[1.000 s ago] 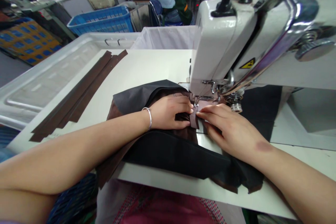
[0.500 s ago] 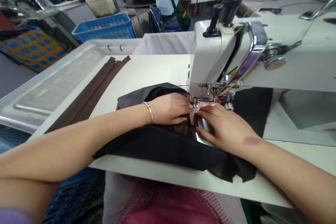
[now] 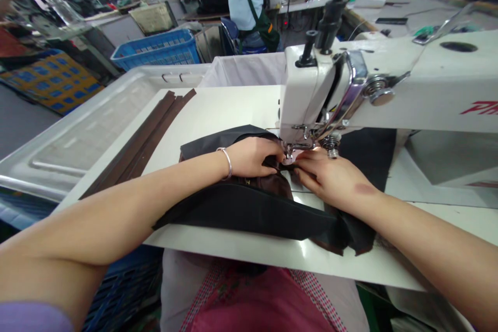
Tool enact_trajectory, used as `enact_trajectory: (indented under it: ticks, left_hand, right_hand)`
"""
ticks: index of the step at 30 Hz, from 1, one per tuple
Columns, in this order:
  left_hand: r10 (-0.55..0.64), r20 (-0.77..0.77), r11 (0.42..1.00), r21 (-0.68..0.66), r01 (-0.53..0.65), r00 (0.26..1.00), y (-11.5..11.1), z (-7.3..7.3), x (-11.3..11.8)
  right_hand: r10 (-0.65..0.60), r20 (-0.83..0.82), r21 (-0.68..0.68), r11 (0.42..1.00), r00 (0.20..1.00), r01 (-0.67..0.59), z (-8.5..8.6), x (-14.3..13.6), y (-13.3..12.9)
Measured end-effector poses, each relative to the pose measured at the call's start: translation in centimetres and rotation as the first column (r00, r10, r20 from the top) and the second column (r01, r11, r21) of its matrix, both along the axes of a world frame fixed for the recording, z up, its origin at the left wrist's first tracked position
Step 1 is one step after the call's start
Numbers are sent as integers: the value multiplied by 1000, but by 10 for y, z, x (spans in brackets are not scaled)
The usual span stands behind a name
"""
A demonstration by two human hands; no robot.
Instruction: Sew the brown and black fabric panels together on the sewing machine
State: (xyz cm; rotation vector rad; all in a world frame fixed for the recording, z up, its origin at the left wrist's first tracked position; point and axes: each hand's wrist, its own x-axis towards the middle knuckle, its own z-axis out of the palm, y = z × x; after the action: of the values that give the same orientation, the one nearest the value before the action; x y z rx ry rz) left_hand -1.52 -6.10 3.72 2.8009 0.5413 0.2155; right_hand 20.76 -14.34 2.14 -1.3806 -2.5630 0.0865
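A black and dark brown workpiece (image 3: 249, 213), leather-like, lies folded on the white table under the sewing machine (image 3: 301, 96). My left hand (image 3: 252, 158), with a silver bangle at the wrist, pinches the piece's edge just left of the presser foot (image 3: 288, 154). Close on the right of the foot, my right hand (image 3: 330, 176) grips the same edge between thumb and fingers. Between the two hands a narrow dark fold runs by the needle area. A small brass-coloured bit shows under my left hand. The fingertips nearest the needle are partly hidden.
Brown strips (image 3: 143, 140) lie along the left of the white tabletop (image 3: 229, 106). Beyond its left edge stands a translucent plastic tub (image 3: 81, 135). Blue (image 3: 159, 49) and yellow-blue crates (image 3: 50, 80) are farther back. A person in a light blue shirt (image 3: 249, 0) sits ahead, facing away.
My left fingers have bent from lying flat to pinching the edge. My right fingers have closed in on the fold by the foot. The camera view has shifted slightly.
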Motion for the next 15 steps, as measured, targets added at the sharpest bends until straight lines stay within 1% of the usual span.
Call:
enact_trajectory:
  ticks: [3, 5, 7, 11, 13, 15]
  left_hand:
    - [-38, -59, 995, 93, 44, 998, -2, 0, 3]
    - [-80, -57, 992, 98, 85, 995, 0, -3, 2]
    - [-79, 2, 995, 57, 79, 997, 2, -8, -1]
    - [6, 124, 999, -47, 0, 992, 4, -18, -7]
    - [13, 158, 998, -64, -3, 987, 3, -21, -9]
    - [-4, 179, 998, -67, 17, 984, 2, -21, -10]
  right_hand:
    - [5, 3, -2, 1000, 1000, -5, 0, 1, -1]
    - [16, 10, 11, 1000, 1000, -16, 1, 1, -1]
    - [16, 43, 47, 999, 999, -18, 1, -3, -3]
    - [-42, 149, 165, 986, 988, 17, 0, -16, -5]
    - [-63, 173, 203, 979, 983, 27, -3, -23, -5]
    - [-54, 194, 221, 975, 980, 10, -5, -28, -5]
